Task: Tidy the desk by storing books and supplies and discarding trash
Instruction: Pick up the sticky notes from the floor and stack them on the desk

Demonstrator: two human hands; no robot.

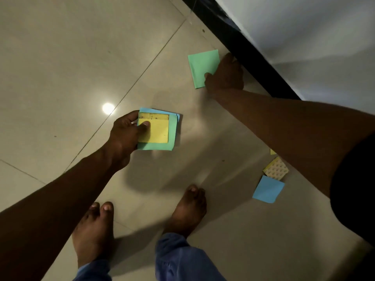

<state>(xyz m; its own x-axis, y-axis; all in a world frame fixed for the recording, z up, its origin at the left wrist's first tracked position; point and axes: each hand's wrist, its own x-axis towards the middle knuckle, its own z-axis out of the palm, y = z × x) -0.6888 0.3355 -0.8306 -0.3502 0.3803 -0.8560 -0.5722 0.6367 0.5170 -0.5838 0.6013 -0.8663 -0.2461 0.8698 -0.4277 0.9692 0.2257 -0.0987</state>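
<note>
My left hand [124, 136] grips a small stack of paper squares [157, 131] above the tiled floor: a yellow note on top, a green sheet under it, a blue one at the back. The thumb lies on the yellow note. My right hand [224, 75] reaches down to a green paper square [203, 65] by the black skirting and pinches its lower right edge with the thumb on top. A blue paper square [267, 189] and a dotted yellow pad [276, 169] lie on the floor at the right.
The beige tiled floor [71, 57] stretches to the left. A black skirting [243, 45] and white wall run diagonally at the upper right. My bare feet [188, 209] stand at the bottom centre. A scrap of yellow paper [273, 152] peeks out under my right forearm.
</note>
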